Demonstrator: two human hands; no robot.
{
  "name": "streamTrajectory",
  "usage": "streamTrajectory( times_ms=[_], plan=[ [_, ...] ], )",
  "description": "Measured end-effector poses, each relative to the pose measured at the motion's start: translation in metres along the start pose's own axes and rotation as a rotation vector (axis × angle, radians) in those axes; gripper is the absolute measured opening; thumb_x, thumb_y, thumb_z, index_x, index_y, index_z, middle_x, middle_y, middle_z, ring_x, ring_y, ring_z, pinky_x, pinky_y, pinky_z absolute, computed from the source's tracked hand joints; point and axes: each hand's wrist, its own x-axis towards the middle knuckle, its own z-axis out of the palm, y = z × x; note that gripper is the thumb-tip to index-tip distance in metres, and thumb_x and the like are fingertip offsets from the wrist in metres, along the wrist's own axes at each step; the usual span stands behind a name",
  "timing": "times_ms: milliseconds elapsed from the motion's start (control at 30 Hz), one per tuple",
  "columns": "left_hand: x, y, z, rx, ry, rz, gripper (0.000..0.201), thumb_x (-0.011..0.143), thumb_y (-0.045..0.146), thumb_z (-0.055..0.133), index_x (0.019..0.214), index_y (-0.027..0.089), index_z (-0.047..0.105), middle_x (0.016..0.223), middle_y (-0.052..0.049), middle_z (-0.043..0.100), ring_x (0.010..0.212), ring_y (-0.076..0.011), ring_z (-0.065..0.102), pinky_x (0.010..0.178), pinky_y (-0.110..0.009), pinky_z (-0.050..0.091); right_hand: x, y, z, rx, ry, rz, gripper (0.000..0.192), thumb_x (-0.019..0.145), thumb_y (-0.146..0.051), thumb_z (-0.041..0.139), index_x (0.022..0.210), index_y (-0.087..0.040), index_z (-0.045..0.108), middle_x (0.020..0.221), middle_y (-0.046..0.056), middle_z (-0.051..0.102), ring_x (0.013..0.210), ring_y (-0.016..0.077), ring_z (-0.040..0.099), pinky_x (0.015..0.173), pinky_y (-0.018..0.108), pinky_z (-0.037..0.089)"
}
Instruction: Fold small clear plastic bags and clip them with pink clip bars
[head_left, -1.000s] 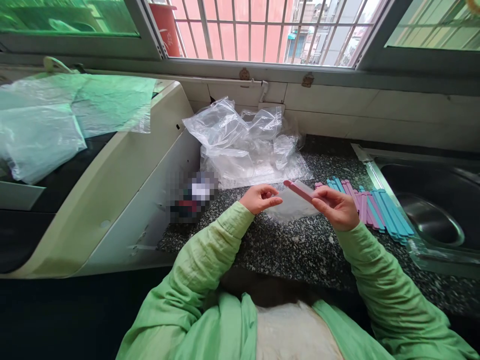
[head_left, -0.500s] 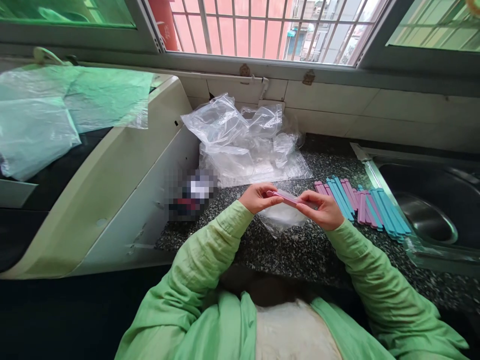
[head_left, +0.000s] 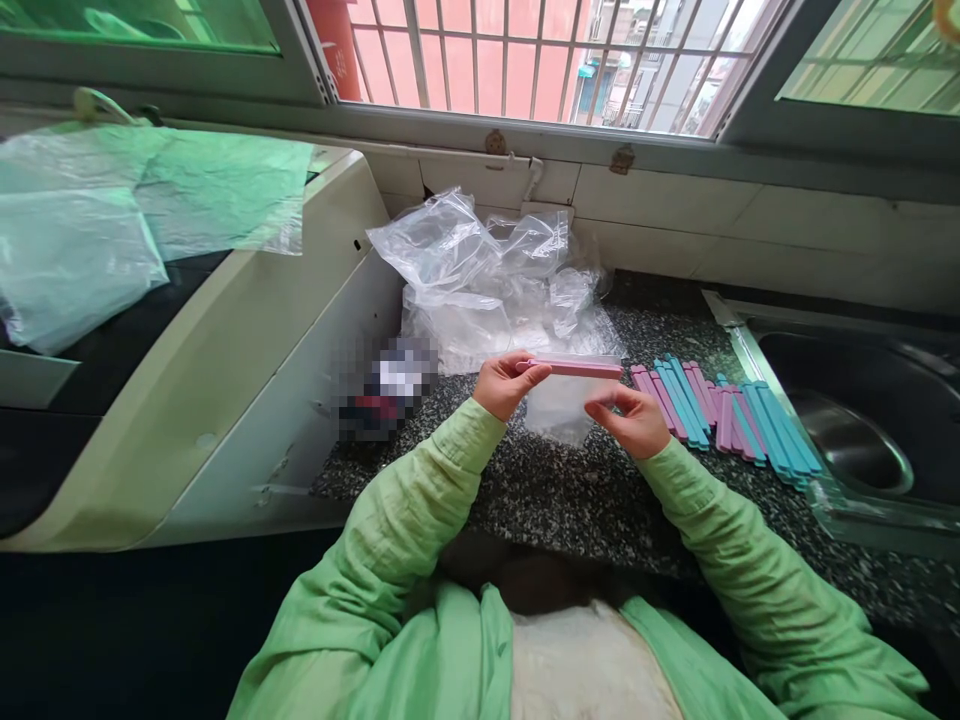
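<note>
My left hand [head_left: 504,384] is closed on one end of a long pink bag clip [head_left: 581,368], held level above the counter. A strip of clear plastic shows along the clip's upper side, and a small clear plastic bag [head_left: 556,412] hangs below it. Under the clip's free end, my right hand [head_left: 631,418] has its thumb and fingers pinched together at the bag's right edge. Close by on the right lie several loose pink clips [head_left: 660,402] and blue clips [head_left: 780,425], set side by side in rows.
Crumpled clear plastic bags [head_left: 495,275] lie against the tiled wall. A metal sink [head_left: 855,440] is at the right. A large cream-coloured appliance [head_left: 300,280] with plastic sheets [head_left: 217,185] on it stands at the left. A blurred-out item [head_left: 390,385] sits beside it on the speckled counter [head_left: 555,510].
My right hand has let go of the clip and moved down to the bag's edge. The clip, still in my left hand, has turned level and risen slightly.
</note>
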Motion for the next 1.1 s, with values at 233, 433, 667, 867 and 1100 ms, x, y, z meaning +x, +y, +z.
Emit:
streamTrajectory(
  times_ms=[233, 433, 667, 867, 1100],
  plan=[
    [0.001, -0.003, 0.001, -0.028, 0.057, 0.030, 0.047, 0.043, 0.054, 0.074, 0.047, 0.013, 0.051, 0.048, 0.006, 0.036, 0.049, -0.0042, 0.032, 0.048, -0.021, 0.026, 0.000, -0.001, 0.000, -0.049, 0.018, -0.015, 0.026, 0.070, -0.041, 0.061, 0.060, -0.018, 0.058, 0.060, 0.002, 0.060, 0.058, 0.0135, 0.054, 0.059, 0.028, 0.046],
    [0.001, -0.005, 0.002, -0.060, 0.095, 0.046, 0.045, 0.042, 0.052, 0.076, 0.047, 0.013, 0.054, 0.048, 0.006, 0.038, 0.049, -0.0040, 0.033, 0.048, -0.021, 0.026, 0.000, -0.003, -0.001, -0.077, 0.008, -0.013, 0.025, 0.071, -0.040, 0.060, 0.060, -0.018, 0.057, 0.060, 0.001, 0.058, 0.058, 0.0123, 0.053, 0.059, 0.026, 0.045],
    [0.000, -0.004, 0.002, -0.088, 0.098, 0.009, 0.046, 0.041, 0.052, 0.076, 0.047, 0.012, 0.053, 0.046, 0.007, 0.036, 0.047, -0.0032, 0.031, 0.046, -0.021, 0.023, -0.001, 0.000, 0.001, -0.053, 0.003, 0.005, 0.025, 0.071, -0.042, 0.060, 0.062, -0.018, 0.058, 0.060, 0.001, 0.059, 0.058, 0.0125, 0.054, 0.059, 0.027, 0.046],
    [0.004, -0.012, -0.003, -0.110, 0.118, 0.051, 0.044, 0.046, 0.051, 0.075, 0.048, 0.013, 0.052, 0.045, 0.007, 0.036, 0.045, -0.0026, 0.031, 0.045, -0.020, 0.025, -0.003, 0.003, 0.002, -0.067, -0.051, -0.030, 0.027, 0.070, -0.044, 0.062, 0.064, -0.018, 0.061, 0.065, 0.003, 0.063, 0.063, 0.0143, 0.057, 0.063, 0.029, 0.047],
    [0.010, -0.026, -0.009, -0.142, 0.204, 0.093, 0.041, 0.048, 0.050, 0.075, 0.054, 0.013, 0.058, 0.049, 0.006, 0.046, 0.044, -0.0027, 0.035, 0.044, -0.019, 0.029, -0.003, 0.006, 0.004, -0.126, -0.027, -0.119, 0.022, 0.075, -0.037, 0.058, 0.063, -0.019, 0.060, 0.062, 0.002, 0.061, 0.060, 0.0131, 0.054, 0.059, 0.028, 0.044]
  ],
)
